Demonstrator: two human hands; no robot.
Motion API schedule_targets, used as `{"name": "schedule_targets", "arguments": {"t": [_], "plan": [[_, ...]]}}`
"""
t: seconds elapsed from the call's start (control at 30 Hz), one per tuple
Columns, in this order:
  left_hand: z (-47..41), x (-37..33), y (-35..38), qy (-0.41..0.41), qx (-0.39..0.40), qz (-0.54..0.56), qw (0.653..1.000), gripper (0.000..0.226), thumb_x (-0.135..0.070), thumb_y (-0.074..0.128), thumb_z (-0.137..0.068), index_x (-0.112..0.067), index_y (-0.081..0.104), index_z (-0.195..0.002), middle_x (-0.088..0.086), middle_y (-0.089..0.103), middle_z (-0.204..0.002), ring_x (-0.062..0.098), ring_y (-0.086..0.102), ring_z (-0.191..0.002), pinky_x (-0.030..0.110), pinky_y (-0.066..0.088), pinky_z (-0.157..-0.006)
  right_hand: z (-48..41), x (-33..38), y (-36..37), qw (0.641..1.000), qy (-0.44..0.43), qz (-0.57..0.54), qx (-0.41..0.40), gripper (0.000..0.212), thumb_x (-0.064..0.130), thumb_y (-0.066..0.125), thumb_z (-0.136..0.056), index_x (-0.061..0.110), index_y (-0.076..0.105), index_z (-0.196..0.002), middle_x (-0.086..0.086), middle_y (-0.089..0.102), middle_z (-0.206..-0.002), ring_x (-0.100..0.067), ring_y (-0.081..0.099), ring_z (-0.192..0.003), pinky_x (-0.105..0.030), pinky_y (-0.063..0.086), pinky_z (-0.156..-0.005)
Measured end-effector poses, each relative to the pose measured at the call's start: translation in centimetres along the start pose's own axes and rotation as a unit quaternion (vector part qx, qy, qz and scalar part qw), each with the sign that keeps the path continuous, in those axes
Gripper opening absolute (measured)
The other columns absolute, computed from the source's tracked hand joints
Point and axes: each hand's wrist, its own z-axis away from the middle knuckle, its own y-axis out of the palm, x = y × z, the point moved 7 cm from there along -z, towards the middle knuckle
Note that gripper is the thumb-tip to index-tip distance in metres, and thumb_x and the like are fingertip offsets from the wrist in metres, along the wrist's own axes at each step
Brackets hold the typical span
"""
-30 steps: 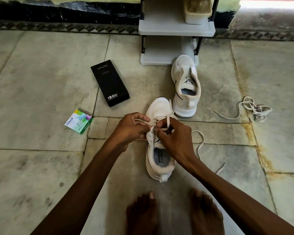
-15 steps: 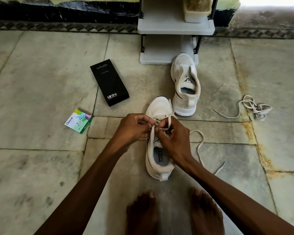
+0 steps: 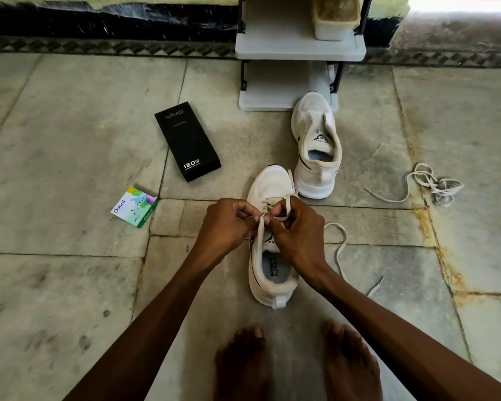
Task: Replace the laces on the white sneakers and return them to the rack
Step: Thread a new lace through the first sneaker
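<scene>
Both hands, left hand (image 3: 226,224) and right hand (image 3: 298,227), pinch the flat cream lace (image 3: 340,244) over the near white mesh sneaker (image 3: 268,183); each eyelet pass should be drawn evenly snug.

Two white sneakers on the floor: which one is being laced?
The nearer sneaker: the left hand and right hand pinch its lace. The far sneaker, by the rack, sits untouched and shows no lace.

I see a stained stone-slab floor (image 3: 70,146). On it lie a black box (image 3: 187,140), a small green-and-white packet (image 3: 134,206) nearer me, a far sneaker (image 3: 315,146) with its toe at the base of the rack (image 3: 272,91), a near sneaker (image 3: 268,183) whose lace (image 3: 346,238) trails rightward, a bundled lace (image 3: 437,183) well right, and two bare feet (image 3: 240,363).
</scene>
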Motion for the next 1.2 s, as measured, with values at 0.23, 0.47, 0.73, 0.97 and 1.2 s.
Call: {"name": "schedule_targets", "arguments": {"t": [0.23, 0.47, 0.73, 0.97, 1.2], "plan": [[0.6, 0.0, -0.4, 0.050, -0.065, -0.053, 0.995, 0.004, -0.017, 0.065, -0.091, -0.018, 0.065, -0.087, 0.000, 0.070, -0.087, 0.011, 0.068, -0.075, 0.032, 0.059, -0.072, -0.2, -0.2, 0.6, 0.997, -0.010, 0.068, 0.023, 0.036, 0.023, 0.082, -0.072, 0.021, 0.059, -0.100, 0.010, 0.063, -0.092, -0.005, 0.057, -0.078, -0.029, 0.049, -0.067], [-0.7, -1.6, -13.2, 0.078, -0.440, -0.080, 0.891, 0.017, -0.012, 0.041, -0.096, -0.007, 0.057, -0.097, 0.005, 0.062, -0.091, 0.021, 0.058, -0.080, 0.023, 0.039, -0.072, 0.5, -0.2, -0.2, 0.997, 0.005, 0.083, -0.007, 0.067, 0.022, 0.089, -0.062, 0.021, 0.047, -0.113, 0.008, 0.046, -0.111, -0.004, 0.049, -0.085, -0.020, 0.041, -0.066], [1.1, -3.6, -5.6, -0.050, -0.019, 0.234, 0.971, 0.012, -0.016, 0.045, -0.099, -0.017, 0.055, -0.091, -0.002, 0.054, -0.064, 0.005, 0.041, -0.041, 0.021, 0.037, -0.040, 0.8, -0.4, 0.2, 0.996, -0.002, 0.087, -0.010, 0.067, 0.018, 0.085, -0.065, 0.020, 0.041, -0.115, 0.007, 0.043, -0.114, -0.015, 0.053, -0.096, -0.023, 0.045, -0.070], [1.2, -1.0, 0.5, 0.037, 0.018, -0.364, 0.930, 0.028, -0.040, 0.039, -0.102, -0.019, 0.058, -0.103, 0.002, 0.066, -0.093, 0.022, 0.060, -0.082, 0.030, 0.039, -0.065, 0.7, -0.5, 0.3, 0.995, -0.004, 0.096, -0.004, 0.065, 0.023, 0.083, -0.066, 0.017, 0.042, -0.117, 0.001, 0.047, -0.116, -0.017, 0.055, -0.095, -0.025, 0.042, -0.071], [1.9, -5.0, -2.2, 0.098, 0.031, 0.262, 0.960, 0.024, -0.023, 0.044, -0.102, -0.017, 0.054, -0.081, -0.013, 0.051, -0.063, -0.001, 0.041, -0.054, 0.020, 0.035, -0.060, 0.9, -0.8, 0.2, 0.997, 0.028, 0.069, 0.010, 0.081, 0.019, 0.082, -0.068, 0.024, 0.033, -0.132, 0.000, 0.048, -0.123, -0.013, 0.053, -0.102, -0.009, 0.035, -0.069]]}}
